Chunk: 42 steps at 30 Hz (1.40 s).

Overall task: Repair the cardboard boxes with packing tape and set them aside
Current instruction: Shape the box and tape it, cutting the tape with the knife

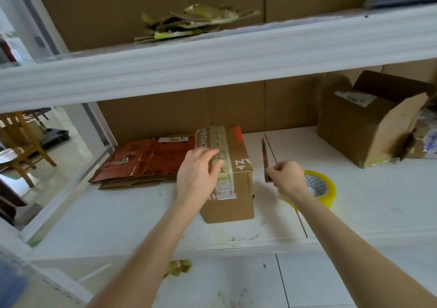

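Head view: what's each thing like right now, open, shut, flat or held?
small taped box, closed, tape along its top
left hand, lies flat on the small taped box
knife, held, blade pointing away
right hand, grips the knife
packing tape roll, lying flat on the shelf
large box, flaps open
flattened cartons, stacked flat

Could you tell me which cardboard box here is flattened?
The reddish-brown box, far left; the taped box under the left hand and the open box are assembled.
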Available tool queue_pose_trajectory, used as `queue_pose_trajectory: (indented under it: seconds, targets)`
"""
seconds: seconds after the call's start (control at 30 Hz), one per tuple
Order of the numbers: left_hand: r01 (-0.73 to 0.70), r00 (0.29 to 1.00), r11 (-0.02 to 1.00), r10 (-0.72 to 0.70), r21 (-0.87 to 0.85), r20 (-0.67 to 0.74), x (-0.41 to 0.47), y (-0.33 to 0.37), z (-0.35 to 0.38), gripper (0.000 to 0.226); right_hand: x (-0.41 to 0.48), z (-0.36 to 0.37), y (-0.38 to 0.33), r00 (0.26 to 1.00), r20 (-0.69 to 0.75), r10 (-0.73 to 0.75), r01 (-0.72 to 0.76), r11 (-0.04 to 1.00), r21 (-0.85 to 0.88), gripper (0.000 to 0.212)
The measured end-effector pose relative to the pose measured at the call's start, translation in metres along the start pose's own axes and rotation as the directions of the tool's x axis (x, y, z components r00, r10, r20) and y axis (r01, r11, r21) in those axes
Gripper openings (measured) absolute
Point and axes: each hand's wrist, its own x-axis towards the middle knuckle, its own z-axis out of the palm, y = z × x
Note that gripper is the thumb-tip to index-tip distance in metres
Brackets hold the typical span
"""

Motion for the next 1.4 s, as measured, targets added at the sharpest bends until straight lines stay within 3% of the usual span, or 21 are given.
queue_pose_trajectory:
  seconds: [0.07, 0.13, 0.27, 0.37, 0.43, 0.53, 0.67, 0.83, 0.97, 1.03, 1.13, 1.2, 1.27, 1.33, 1.4]
  targets:
    - [0.063, 0.994, 0.990, -0.074, -0.123, -0.084, 0.010, 0.010, -0.011, 0.030, -0.006, -0.017, -0.030, 0.994, -0.012, -0.107, 0.107, 0.976, 0.191, 0.024]
    - [0.190, 0.979, 0.933, -0.203, -0.304, -0.011, 0.022, 0.020, -0.021, 0.029, -0.016, -0.026, -0.060, 0.971, 0.050, -0.232, 0.212, 0.943, 0.257, 0.030]
    - [0.511, 0.860, 0.605, -0.365, -0.611, 0.357, 0.031, 0.028, -0.028, 0.031, -0.035, -0.016, -0.095, 0.913, 0.167, -0.372, 0.320, 0.908, 0.271, 0.031]
    - [0.562, 0.820, 0.458, -0.415, -0.689, 0.394, 0.026, 0.015, -0.029, 0.021, -0.041, 0.002, -0.105, 0.883, 0.214, -0.419, 0.385, 0.905, 0.183, 0.029]
    - [0.556, 0.816, 0.529, -0.492, -0.641, 0.302, 0.023, -0.009, -0.030, 0.021, -0.036, 0.006, -0.105, 0.895, 0.168, -0.412, 0.398, 0.911, 0.112, 0.029]
    - [0.599, 0.800, 0.744, -0.574, -0.297, 0.175, 0.005, -0.068, -0.030, 0.022, -0.021, -0.001, -0.095, 0.940, -0.034, -0.340, 0.342, 0.934, 0.100, 0.025]
    - [0.721, 0.642, 0.688, -0.708, 0.082, 0.295, -0.043, -0.137, -0.013, 0.022, -0.003, -0.001, -0.069, 0.957, -0.175, -0.230, 0.242, 0.969, 0.050, 0.019]
    - [0.633, 0.620, 0.682, -0.730, 0.366, 0.289, -0.073, -0.164, 0.005, 0.016, 0.006, 0.009, -0.038, 0.971, -0.191, -0.147, 0.145, 0.989, -0.023, 0.019]
    - [0.608, 0.620, 0.696, -0.717, 0.382, 0.320, -0.068, -0.167, 0.007, 0.030, 0.012, -0.009, -0.016, 0.961, -0.244, -0.131, 0.092, 0.982, -0.163, 0.018]
    - [0.577, 0.704, 0.746, -0.660, 0.333, 0.262, -0.056, -0.153, 0.007, 0.031, 0.014, -0.024, -0.001, 0.992, -0.121, -0.042, -0.007, 0.926, -0.378, 0.036]
    - [0.502, 0.864, 0.860, -0.495, -0.090, 0.090, -0.028, -0.104, 0.007, 0.029, 0.006, -0.034, 0.019, 0.982, 0.071, 0.178, -0.080, 0.716, -0.693, 0.056]
    - [0.353, 0.931, 0.885, -0.364, -0.304, 0.023, -0.011, -0.066, 0.003, 0.037, 0.002, -0.030, 0.033, 0.968, 0.121, 0.220, -0.050, 0.639, -0.768, 0.054]
    - [0.202, 0.978, 0.918, -0.169, -0.342, 0.125, -0.001, -0.037, -0.001, 0.057, 0.000, -0.027, 0.042, 0.978, 0.105, 0.181, -0.037, 0.641, -0.767, 0.044]
    - [0.111, 0.937, 0.966, -0.024, -0.234, 0.347, 0.002, -0.021, 0.001, 0.075, 0.000, -0.030, 0.047, 0.990, 0.074, 0.116, -0.024, 0.678, -0.735, 0.036]
    - [0.036, 0.884, 0.993, 0.021, -0.113, 0.468, 0.005, -0.017, 0.005, 0.068, 0.001, -0.035, 0.046, 0.994, 0.093, 0.053, 0.022, 0.747, -0.664, 0.037]
